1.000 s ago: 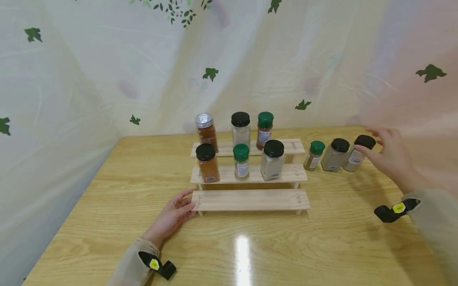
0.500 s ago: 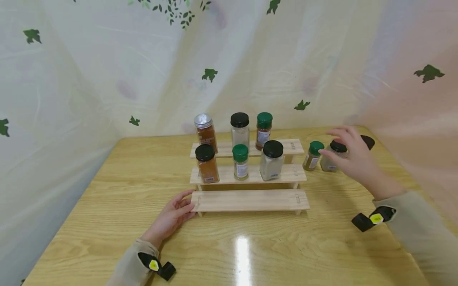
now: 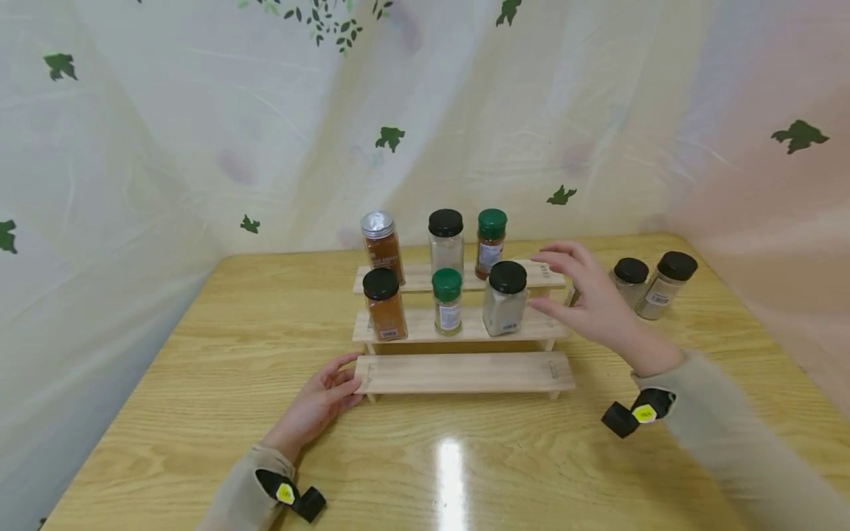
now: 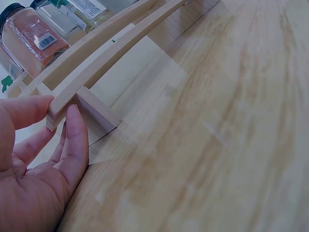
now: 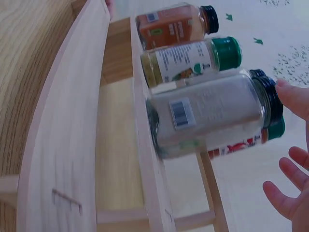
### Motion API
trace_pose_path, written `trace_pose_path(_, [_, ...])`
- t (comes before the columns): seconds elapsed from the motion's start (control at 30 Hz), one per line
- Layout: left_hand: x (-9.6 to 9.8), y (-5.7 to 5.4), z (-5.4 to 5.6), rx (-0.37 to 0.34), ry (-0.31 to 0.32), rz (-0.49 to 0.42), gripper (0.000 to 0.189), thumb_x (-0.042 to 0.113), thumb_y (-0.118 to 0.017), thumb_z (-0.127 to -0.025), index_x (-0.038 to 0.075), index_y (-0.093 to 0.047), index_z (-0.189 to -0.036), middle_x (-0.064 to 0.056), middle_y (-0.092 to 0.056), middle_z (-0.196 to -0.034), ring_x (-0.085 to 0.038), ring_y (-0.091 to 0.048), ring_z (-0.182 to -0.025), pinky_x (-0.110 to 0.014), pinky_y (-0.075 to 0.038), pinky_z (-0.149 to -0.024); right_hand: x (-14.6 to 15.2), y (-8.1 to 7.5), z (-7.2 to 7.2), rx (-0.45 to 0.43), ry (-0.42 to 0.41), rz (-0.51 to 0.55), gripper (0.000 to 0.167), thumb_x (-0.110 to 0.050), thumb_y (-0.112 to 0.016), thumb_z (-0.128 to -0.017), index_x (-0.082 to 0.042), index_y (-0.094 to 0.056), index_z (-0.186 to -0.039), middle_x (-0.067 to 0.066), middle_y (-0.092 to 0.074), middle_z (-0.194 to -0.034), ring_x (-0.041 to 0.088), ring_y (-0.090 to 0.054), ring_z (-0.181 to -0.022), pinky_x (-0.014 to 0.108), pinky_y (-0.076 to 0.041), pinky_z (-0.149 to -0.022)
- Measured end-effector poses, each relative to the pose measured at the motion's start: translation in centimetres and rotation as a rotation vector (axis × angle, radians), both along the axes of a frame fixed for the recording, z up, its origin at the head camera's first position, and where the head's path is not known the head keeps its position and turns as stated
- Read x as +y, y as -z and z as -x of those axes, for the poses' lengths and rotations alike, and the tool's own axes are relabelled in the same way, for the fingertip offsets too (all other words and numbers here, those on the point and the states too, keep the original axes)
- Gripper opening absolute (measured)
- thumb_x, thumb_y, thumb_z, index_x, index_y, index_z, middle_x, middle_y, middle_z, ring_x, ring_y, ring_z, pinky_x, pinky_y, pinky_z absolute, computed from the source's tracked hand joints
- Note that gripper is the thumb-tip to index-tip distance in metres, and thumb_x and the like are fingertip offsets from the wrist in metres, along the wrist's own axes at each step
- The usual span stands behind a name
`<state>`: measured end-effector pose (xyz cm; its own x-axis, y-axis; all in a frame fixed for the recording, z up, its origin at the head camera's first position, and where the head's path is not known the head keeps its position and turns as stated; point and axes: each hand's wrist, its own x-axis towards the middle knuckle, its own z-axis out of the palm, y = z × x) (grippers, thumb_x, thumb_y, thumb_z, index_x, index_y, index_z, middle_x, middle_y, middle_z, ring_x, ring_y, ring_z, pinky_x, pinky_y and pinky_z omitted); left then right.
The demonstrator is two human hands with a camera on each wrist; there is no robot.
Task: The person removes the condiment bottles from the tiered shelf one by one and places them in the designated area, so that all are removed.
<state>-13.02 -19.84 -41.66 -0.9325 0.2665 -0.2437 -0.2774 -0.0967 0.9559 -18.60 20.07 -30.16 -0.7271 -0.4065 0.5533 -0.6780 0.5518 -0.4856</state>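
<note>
My left hand [image 3: 317,404] pinches the left end of the lowest shelf of a three-tier wooden spice rack [image 3: 461,372]. In the left wrist view its thumb [image 4: 34,110] lies on top and fingers curl underneath. My right hand [image 3: 594,306], fingers spread and holding nothing, is beside a black-lidded jar of pale powder [image 3: 505,313] on the middle shelf. The right wrist view puts the thumb close to that lid; contact is unclear. Left of that jar stand a green-capped jar [image 3: 448,313] and an orange-brown spice jar [image 3: 387,317].
On the top shelf are a silver-lidded jar [image 3: 383,247], a black-lidded jar [image 3: 446,243] and a green-capped jar [image 3: 491,251]. Two black-lidded jars [image 3: 664,287] stand on the table at right. Another small jar there is mostly behind my right hand. A patterned curtain [image 3: 299,147] hangs behind.
My right hand has moved left from the rightmost table jar, past the others, to the rack's middle-shelf jar. My left hand stays on the rack.
</note>
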Motion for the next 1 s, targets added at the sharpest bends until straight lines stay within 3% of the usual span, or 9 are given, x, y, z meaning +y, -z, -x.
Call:
trace_pose_path(0.2, [0.1, 0.0, 0.0, -0.001, -0.002, -0.005, 0.059, 0.003, -0.049, -0.096, -0.002, -0.019, -0.147, 0.0, -0.051, -0.108, -0.007, -0.057, -0.094, -0.02, -0.052, -0.084, -1.3, 0.3, 0.0, -0.003, -0.051, 0.04, 0.058, 0.001, -0.077, -0.074, -0.001, -0.053, -0.126, 0.019, -0.042, -0.13, 0.031, -0.045, -0.117, 0.014, -0.036, -0.098])
trace_pose_path(0.47, [0.1, -0.1, -0.1, -0.005, -0.001, -0.011, 0.059, 0.003, -0.05, -0.096, -0.002, -0.019, -0.147, -0.001, -0.051, -0.108, -0.007, -0.057, -0.094, -0.02, -0.052, -0.084, -2.2, 0.9, 0.0, -0.012, -0.062, 0.063, 0.06, 0.003, -0.078, -0.071, -0.002, -0.053, -0.126, 0.02, -0.041, -0.131, 0.031, -0.044, -0.117, 0.041, -0.044, -0.095])
trace_pose_path(0.53, [0.1, -0.1, -0.1, -0.002, 0.001, -0.009, 0.06, 0.004, -0.049, -0.096, -0.002, -0.018, -0.147, -0.001, -0.051, -0.108, -0.007, -0.057, -0.095, -0.02, -0.052, -0.084, -2.3, 1.1, 0.0, -0.019, -0.065, 0.071, 0.06, 0.003, -0.078, -0.072, -0.003, -0.053, -0.126, 0.02, -0.041, -0.132, 0.031, -0.042, -0.117, 0.038, -0.043, -0.096])
trace_pose_path(0.77, [-0.1, 0.1, -0.1, -0.001, 0.011, -0.003, 0.06, 0.005, -0.05, -0.096, -0.002, -0.019, -0.147, -0.001, -0.051, -0.109, -0.007, -0.057, -0.095, -0.02, -0.052, -0.085, -2.7, 1.9, 0.0, -0.041, -0.069, 0.087, 0.057, 0.003, -0.077, -0.073, -0.003, -0.054, -0.125, 0.021, -0.039, -0.132, 0.033, -0.042, -0.116, 0.009, -0.034, -0.095])
trace_pose_path(0.9, [0.0, 0.1, -0.1, -0.009, 0.005, 0.005, 0.059, 0.005, -0.05, -0.096, -0.001, -0.02, -0.147, -0.001, -0.05, -0.109, -0.007, -0.057, -0.095, -0.021, -0.052, -0.085, -2.9, 2.5, 0.0, -0.101, -0.05, 0.092, 0.061, 0.002, -0.078, -0.073, -0.003, -0.049, -0.127, 0.022, -0.036, -0.133, 0.036, -0.041, -0.119, 0.034, -0.043, -0.1])
trace_pose_path(1.0, [0.0, 0.0, -0.1, -0.008, 0.003, 0.003, 0.059, 0.004, -0.049, -0.097, -0.001, -0.019, -0.147, -0.001, -0.05, -0.109, -0.007, -0.057, -0.095, -0.02, -0.052, -0.085, -3.2, 3.2, 0.1, -0.128, -0.034, 0.095, 0.069, 0.001, -0.078, -0.073, -0.005, -0.042, -0.131, 0.022, -0.035, -0.135, 0.039, -0.041, -0.121, 0.056, -0.043, -0.095])
